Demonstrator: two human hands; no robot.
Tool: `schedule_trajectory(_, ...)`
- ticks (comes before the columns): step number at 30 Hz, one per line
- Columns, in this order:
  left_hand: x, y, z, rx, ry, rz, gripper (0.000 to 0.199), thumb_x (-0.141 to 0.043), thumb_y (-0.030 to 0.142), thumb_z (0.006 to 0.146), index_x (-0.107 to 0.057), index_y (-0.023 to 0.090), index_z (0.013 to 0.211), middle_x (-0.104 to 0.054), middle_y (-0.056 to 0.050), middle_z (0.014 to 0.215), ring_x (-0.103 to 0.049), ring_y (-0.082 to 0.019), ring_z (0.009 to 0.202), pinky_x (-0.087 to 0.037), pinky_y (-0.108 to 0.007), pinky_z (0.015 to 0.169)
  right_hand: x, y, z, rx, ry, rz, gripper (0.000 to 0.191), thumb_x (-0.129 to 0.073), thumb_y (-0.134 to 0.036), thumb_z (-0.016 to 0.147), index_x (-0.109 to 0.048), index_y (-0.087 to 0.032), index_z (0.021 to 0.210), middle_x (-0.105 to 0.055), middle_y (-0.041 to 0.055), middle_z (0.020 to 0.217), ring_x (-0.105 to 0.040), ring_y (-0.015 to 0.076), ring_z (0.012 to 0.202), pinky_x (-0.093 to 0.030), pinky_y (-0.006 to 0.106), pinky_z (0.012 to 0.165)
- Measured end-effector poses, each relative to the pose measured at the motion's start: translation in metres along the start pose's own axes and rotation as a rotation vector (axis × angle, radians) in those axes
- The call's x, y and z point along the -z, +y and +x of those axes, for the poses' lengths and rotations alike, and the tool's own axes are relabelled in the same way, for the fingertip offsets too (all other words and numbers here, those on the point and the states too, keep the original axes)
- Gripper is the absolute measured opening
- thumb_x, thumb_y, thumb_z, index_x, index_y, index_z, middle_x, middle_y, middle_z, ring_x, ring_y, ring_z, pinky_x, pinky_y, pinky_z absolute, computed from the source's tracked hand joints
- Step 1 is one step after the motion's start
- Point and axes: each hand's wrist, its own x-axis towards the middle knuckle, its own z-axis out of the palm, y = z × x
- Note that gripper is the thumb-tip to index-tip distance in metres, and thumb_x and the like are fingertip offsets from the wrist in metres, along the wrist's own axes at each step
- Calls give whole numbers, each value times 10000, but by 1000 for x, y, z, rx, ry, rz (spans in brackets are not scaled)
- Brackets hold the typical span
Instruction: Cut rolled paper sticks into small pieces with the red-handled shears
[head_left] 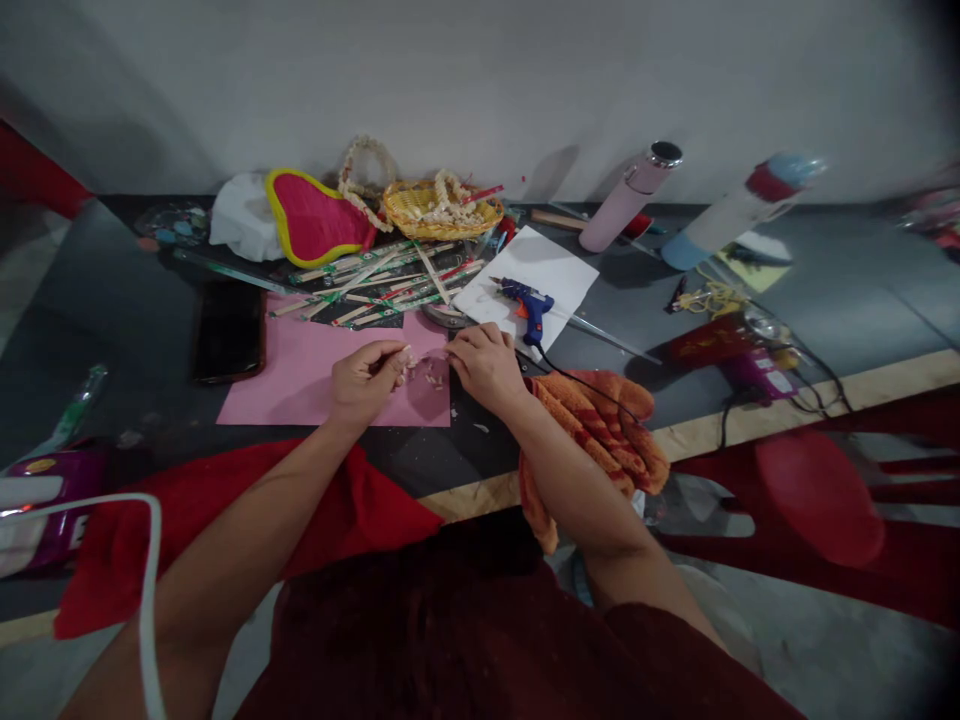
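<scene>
Over a pink sheet (300, 370) on the dark table, my left hand (364, 382) is closed, pinching a small cluster of pale bits (409, 362), maybe shells or beads. My right hand (487, 368) is beside it, fingers bent together near the sheet's right edge. What its fingertips hold is too small to make out; a thin strand may run between the hands. A few more pale pieces (433, 380) lie on the sheet between them. Just beyond my right hand, a blue glue gun (531, 308) rests on white paper (566, 268).
Chopsticks in wrappers (375, 283), a wicker basket (409, 222) with pale strung pieces and a red-and-yellow padded shape (319, 222) stand at the back. A phone (230, 332) lies left. An orange towel (600, 415), pink flask (630, 200) and tilted bottle (731, 215) are right.
</scene>
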Motion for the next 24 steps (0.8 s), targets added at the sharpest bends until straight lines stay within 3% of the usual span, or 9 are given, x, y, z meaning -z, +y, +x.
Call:
schedule_trajectory(5,0,1,0,-14,9,-19,195,-626,306,796,-691,157,903,-636,14,589,-556,-66,466,-459,-161,464,2,7,0,-3,27,27,276,-407,-256,946,-654,-251,1068,-612,69,1128,-404,256,1076,-312,398,872)
schedule_trajectory(10,0,2,0,0,17,-58,182,-632,304,792,-668,152,883,-609,26,568,-536,-59,455,-444,-153,449,6,18,2,-110,47,31,311,-415,-184,913,-652,-216,1110,-588,101,1123,-405,270,1057,-343,406,858)
schedule_trajectory(17,-1,2,-2,-8,-14,-70,189,-615,325,810,-661,156,880,-639,3,624,-537,-58,463,-446,-157,447,2,6,2,-77,33,-50,296,-443,-235,912,-643,-259,1129,-531,107,1226,-362,306,1110,-341,444,833)
schedule_trajectory(24,-3,4,-2,3,-43,-74,212,-608,337,820,-669,147,893,-663,-11,663,-529,-49,448,-440,-149,433,-2,8,3,-67,21,-26,216,-470,-256,912,-685,-245,933,-557,70,1224,-362,290,1131,-312,456,888)
